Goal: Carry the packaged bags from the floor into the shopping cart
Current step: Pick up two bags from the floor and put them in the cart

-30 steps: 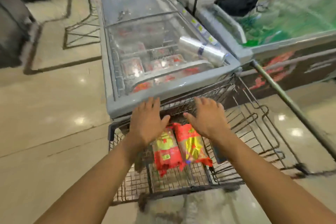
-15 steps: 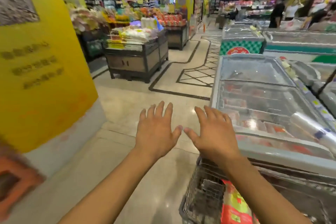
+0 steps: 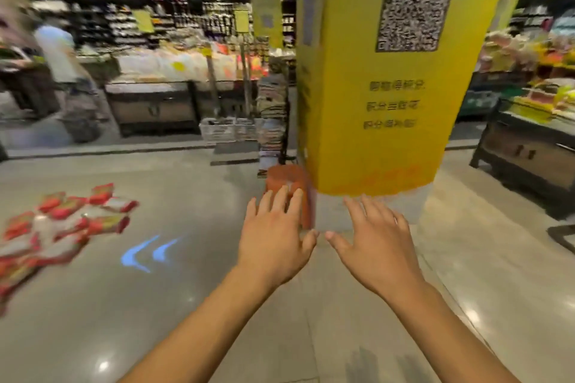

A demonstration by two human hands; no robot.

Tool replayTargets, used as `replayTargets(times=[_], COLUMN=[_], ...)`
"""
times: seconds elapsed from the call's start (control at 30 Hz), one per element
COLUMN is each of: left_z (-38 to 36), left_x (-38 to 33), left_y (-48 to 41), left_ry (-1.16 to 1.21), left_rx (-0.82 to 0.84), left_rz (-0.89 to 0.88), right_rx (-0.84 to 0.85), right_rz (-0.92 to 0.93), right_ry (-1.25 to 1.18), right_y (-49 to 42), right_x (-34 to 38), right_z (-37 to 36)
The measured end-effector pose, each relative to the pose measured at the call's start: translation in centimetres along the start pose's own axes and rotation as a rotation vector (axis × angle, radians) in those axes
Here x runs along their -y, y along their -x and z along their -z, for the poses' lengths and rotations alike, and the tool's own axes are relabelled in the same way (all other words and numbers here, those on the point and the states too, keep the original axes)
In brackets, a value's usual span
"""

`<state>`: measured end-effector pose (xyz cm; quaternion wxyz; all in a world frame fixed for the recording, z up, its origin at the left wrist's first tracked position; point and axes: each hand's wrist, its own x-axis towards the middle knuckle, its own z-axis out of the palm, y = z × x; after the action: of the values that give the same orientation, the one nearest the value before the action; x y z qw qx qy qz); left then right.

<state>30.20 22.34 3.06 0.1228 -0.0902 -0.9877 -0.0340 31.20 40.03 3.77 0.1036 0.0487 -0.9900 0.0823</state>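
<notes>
once the head had turned from the shopping cart, now out of view, the left hand (image 3: pixel 273 242) and right hand (image 3: pixel 378 246) each showed an open, empty grip; red packaged bags (image 3: pixel 59 227) lay heaped on the floor (image 3: pixel 186 305) to the left, probably the next load.

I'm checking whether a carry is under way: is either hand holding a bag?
No, the left hand and right hand are both spread open and empty, while the packaged bags lie on the floor.
</notes>
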Motion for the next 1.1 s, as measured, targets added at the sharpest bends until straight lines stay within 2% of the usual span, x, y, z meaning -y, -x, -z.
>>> replayTargets(times=[0.23, 0.47, 0.73, 1.1], left_z=[1.5, 3.0, 2.8, 2.8], left_x=[8.5, 15.5, 26.0, 39.7], left_y=[9.7, 17.1, 19.9, 23.7], left_ry=[-0.140, -0.193, -0.200, -0.164], left_rx=[0.028, 0.026, 0.013, 0.001], left_rz=[0.371, 0.650, 0.810, 0.990], right_rx=[0.101, 0.174, 0.204, 0.249], right_rz=[0.371, 0.648, 0.828, 0.974], right_ry=[-0.087, -0.125, -0.131, -0.122], right_y=[0.8, 2.0, -0.6, -3.0], right_x=[10.6, 20.4, 32.2, 49.0], right_z=[-3.5, -5.2, -7.4, -10.7])
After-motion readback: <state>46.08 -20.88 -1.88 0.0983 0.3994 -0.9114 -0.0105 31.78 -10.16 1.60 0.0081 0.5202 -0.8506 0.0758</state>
